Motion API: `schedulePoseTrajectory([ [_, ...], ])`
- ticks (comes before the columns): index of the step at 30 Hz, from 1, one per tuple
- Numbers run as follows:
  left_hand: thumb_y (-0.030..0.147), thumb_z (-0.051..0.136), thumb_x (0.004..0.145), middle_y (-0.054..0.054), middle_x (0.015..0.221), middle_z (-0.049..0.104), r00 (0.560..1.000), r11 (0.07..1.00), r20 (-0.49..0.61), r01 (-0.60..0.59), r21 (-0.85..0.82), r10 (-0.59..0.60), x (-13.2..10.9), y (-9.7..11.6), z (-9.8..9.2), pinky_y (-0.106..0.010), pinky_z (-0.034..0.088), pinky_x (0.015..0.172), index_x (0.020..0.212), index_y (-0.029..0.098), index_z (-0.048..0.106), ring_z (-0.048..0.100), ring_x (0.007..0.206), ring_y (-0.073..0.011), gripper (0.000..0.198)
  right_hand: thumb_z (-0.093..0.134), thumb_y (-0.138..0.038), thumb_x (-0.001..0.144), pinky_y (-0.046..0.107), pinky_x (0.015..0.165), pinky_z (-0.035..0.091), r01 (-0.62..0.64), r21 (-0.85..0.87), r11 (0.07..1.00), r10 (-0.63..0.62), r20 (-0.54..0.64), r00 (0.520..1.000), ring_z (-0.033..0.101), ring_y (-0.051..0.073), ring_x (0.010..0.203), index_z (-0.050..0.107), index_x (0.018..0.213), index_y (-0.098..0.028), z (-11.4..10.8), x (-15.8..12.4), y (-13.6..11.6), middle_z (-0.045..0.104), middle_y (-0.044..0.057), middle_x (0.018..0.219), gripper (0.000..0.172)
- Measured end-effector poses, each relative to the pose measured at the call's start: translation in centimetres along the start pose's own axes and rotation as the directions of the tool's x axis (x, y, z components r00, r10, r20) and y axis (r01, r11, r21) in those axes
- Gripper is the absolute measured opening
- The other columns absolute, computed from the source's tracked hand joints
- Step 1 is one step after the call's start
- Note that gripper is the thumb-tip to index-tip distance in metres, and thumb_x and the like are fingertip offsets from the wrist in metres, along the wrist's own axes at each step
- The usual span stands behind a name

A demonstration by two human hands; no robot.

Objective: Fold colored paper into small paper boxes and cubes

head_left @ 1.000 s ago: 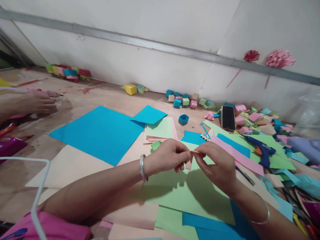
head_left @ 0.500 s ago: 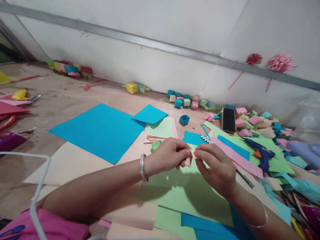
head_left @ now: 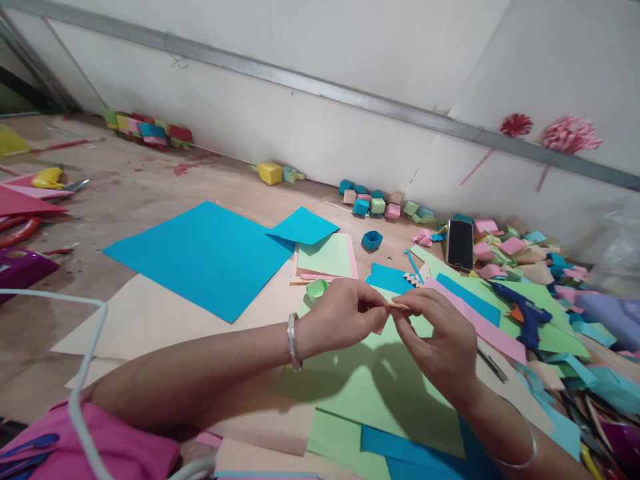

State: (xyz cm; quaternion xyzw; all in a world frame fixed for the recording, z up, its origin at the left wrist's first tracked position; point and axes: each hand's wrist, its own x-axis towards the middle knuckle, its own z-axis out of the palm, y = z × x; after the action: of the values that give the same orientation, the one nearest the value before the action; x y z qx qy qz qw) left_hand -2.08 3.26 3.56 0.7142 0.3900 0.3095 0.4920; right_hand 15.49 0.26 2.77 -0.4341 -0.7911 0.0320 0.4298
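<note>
My left hand (head_left: pixel 345 315) and my right hand (head_left: pixel 440 340) meet above a light green sheet (head_left: pixel 380 383) on the floor. Both pinch a small folded peach paper piece (head_left: pixel 395 307) between fingertips and thumbs; most of the piece is hidden by the fingers. A silver bangle sits on each wrist. A tiny green folded paper (head_left: pixel 317 288) lies just left of my left hand.
A large blue sheet (head_left: pixel 205 257) and peach sheets lie to the left. A phone (head_left: pixel 459 243), a blue glue gun (head_left: pixel 523 312), a small blue paper box (head_left: pixel 372 240) and several coloured paper cubes (head_left: pixel 373 203) lie ahead and right. Scissors and red paper (head_left: pixel 25 203) lie far left.
Another person's hand at the far left a second ago is gone. My hands stay together on the peach piece, fingers shifting slightly. The view has drifted a little.
</note>
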Motion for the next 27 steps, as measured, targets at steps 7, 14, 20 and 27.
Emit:
schedulePoseTrajectory([
  [7,0.017,0.052,0.083,-0.003,0.068,0.068,0.967,0.908,-0.040,-0.220,0.357,0.250,-0.4,-0.2,0.5,-0.024,0.038,0.059,0.073,0.016,0.070,0.057,0.066,-0.0132,0.021,0.057,-0.008,0.078,0.025,0.055,0.042,-0.043,-0.047,0.998,0.045,0.045,0.998,0.050,0.012,0.059,0.055,0.070,-0.021,0.2,0.1,0.0,0.056,-0.002,0.064,0.015],
  [14,0.010,0.052,0.077,-0.001,0.070,0.070,0.982,0.955,-0.050,-0.165,0.248,0.183,-0.4,0.2,0.4,-0.022,0.039,0.059,0.074,0.018,0.073,0.058,0.066,-0.0123,0.023,0.062,-0.005,0.078,0.030,0.062,0.045,0.257,-0.138,0.957,-0.262,-0.021,0.965,0.056,0.016,0.067,0.058,0.081,-0.020,0.3,-0.3,0.7,0.059,0.003,0.070,0.015],
  [20,0.008,0.052,0.073,0.000,0.060,0.067,0.990,0.981,-0.046,-0.123,0.153,0.131,-0.3,0.5,0.1,-0.020,0.038,0.054,0.061,0.016,0.070,0.056,0.060,-0.0106,0.023,0.060,-0.005,0.079,0.034,0.065,0.046,0.373,-0.160,0.914,-0.373,0.030,0.927,0.057,0.018,0.072,0.060,0.099,-0.019,-0.2,-0.2,0.9,0.062,0.007,0.078,0.024],
  [27,0.006,0.052,0.072,0.000,0.061,0.066,0.988,0.981,-0.069,-0.128,0.146,0.140,-0.4,0.4,0.1,-0.019,0.039,0.055,0.060,0.015,0.068,0.056,0.064,-0.0112,0.023,0.058,-0.004,0.082,0.036,0.066,0.046,0.411,-0.215,0.886,-0.401,0.088,0.912,0.058,0.020,0.074,0.058,0.108,-0.016,-0.6,-0.2,0.3,0.064,0.008,0.078,0.029],
])
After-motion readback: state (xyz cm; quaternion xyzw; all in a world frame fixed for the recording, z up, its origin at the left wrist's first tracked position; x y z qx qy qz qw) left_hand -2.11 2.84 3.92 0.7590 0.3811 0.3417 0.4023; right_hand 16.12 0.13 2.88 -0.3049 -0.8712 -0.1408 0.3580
